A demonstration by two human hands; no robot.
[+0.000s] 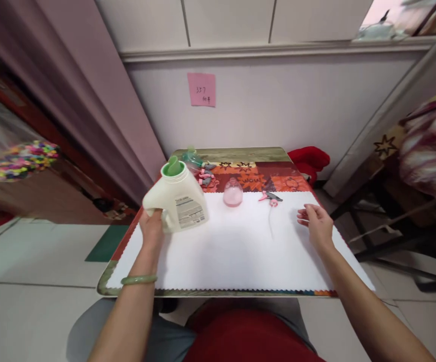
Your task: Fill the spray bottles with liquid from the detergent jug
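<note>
My left hand (152,227) is wrapped around the handle of a cream-white detergent jug (182,201) at the table's left. The jug is upright and uncapped, with a green pouring spout (173,168) showing in its mouth. Toward the right edge, my right hand (317,224) hovers with loosely bent fingers and holds nothing. Left of that hand, a pink and grey trigger spray head (271,198) lies with its thin clear tube pointing toward me. A small round clear bottle (233,193) with pink liquid stands mid-table, its top without a spray head.
Behind the jug are a green transparent bottle (191,160) and another pink and grey spray head (206,177). A white scallop-edged sheet (221,261) covers the table's front. The wall (248,110) bounds the back; a dark stool (384,201) stands at right.
</note>
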